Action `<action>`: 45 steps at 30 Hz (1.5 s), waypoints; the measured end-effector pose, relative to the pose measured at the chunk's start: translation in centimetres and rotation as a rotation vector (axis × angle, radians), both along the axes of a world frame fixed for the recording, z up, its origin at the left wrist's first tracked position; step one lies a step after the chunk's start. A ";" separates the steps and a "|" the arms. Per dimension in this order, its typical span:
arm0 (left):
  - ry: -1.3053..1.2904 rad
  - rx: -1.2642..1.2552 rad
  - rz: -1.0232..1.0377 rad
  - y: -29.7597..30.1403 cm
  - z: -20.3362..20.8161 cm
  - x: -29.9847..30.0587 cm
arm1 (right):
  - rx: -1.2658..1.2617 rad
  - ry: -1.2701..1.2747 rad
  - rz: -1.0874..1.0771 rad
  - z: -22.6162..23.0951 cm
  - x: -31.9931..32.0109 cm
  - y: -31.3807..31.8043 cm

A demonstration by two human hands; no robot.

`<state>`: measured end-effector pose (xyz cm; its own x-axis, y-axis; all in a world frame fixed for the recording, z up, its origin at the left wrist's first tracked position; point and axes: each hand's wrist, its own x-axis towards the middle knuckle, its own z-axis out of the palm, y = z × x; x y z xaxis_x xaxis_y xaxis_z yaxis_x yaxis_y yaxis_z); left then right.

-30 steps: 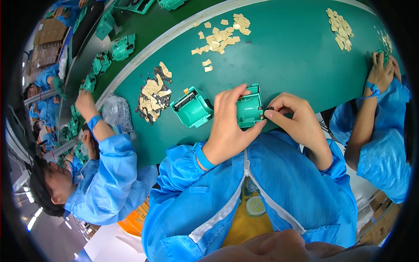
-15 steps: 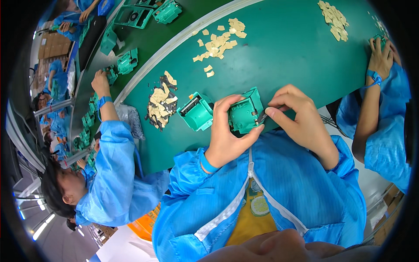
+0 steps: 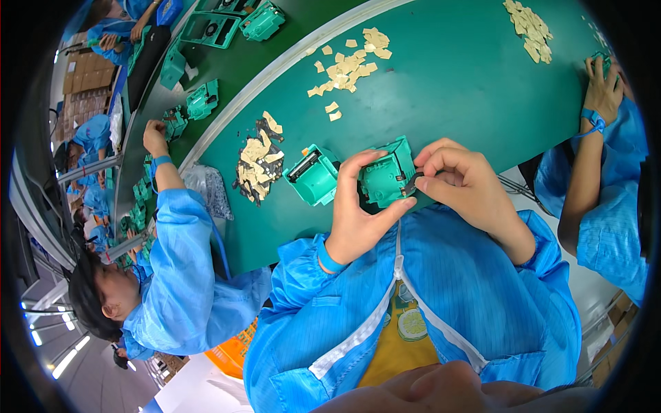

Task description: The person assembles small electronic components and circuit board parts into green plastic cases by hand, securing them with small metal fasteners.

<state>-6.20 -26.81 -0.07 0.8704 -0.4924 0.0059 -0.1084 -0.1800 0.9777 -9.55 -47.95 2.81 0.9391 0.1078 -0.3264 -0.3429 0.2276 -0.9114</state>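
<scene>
My left hand (image 3: 354,217) is wrapped round a green plastic housing (image 3: 383,180), thumb along its near edge and fingers on its left side. The housing's open side faces up, showing moulded ribs and small fittings inside. At its right edge is a small black piece (image 3: 411,183), pinched between the thumb and fingertips of my right hand (image 3: 468,182). Part of that piece is hidden by my fingers. Just left of my left hand, a second green housing (image 3: 313,177) with a dark bar across its top rests on the table.
A pile of black and cream pieces (image 3: 259,165) lies at the left of the green table (image 3: 441,76). Cream pieces (image 3: 346,69) are scattered farther back, with another heap (image 3: 529,31) at far right. Co-workers sit on both sides; a conveyor with green housings (image 3: 202,100) runs beyond the pale rail.
My right fingers have curled in closer at the housing's right edge, still pinching the black piece. My left hand keeps its hold. The left co-worker's hand has shifted slightly beside the conveyor.
</scene>
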 end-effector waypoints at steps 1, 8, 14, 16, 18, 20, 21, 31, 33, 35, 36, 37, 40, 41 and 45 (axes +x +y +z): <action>0.001 0.000 0.000 0.0 0.0 0.0 | 0.023 0.023 -0.006 0.0 0.0 0.0; 0.093 -0.116 -0.055 0.0 1.0 0.2 | 0.006 -0.032 -0.041 0.4 -0.3 0.2; 0.205 -0.170 0.010 -0.2 1.7 0.0 | -0.137 -0.105 -0.033 1.0 -0.2 0.4; 0.222 -0.173 0.016 -0.2 1.9 -0.1 | -0.202 -0.156 -0.029 1.2 -0.2 0.6; 0.237 -0.165 0.021 -0.2 2.1 -0.2 | -0.225 -0.168 -0.027 1.3 -0.3 0.8; 0.265 -0.173 0.023 -0.1 2.1 -0.2 | -0.247 -0.181 -0.024 1.3 -0.3 0.9; 0.291 -0.181 0.024 0.0 2.2 -0.3 | -0.254 -0.185 -0.023 1.4 -0.3 1.1; 0.313 -0.208 0.027 0.0 2.2 -0.3 | -0.382 -0.241 0.001 1.7 -0.1 1.7; 0.321 -0.201 0.034 0.0 2.2 -0.3 | -0.378 -0.238 -0.002 1.7 -0.1 1.7; 0.321 -0.201 0.036 -0.1 2.2 -0.3 | -0.374 -0.235 -0.006 1.6 -0.2 1.8; 0.320 -0.201 0.040 -0.1 2.2 -0.3 | -0.378 -0.244 -0.009 1.6 -0.2 1.8; 0.320 -0.201 0.040 -0.1 2.2 -0.3 | -0.381 -0.252 -0.012 1.6 -0.2 1.8; 0.316 -0.208 0.042 -0.1 2.1 -0.3 | -0.389 -0.220 0.007 1.8 -0.1 1.7; 0.318 -0.196 0.050 -0.2 2.2 -0.3 | -0.389 -0.220 0.007 1.8 -0.1 1.6; 0.284 -0.182 0.051 -0.2 2.1 -0.3 | -0.383 -0.249 0.009 1.7 -0.1 1.5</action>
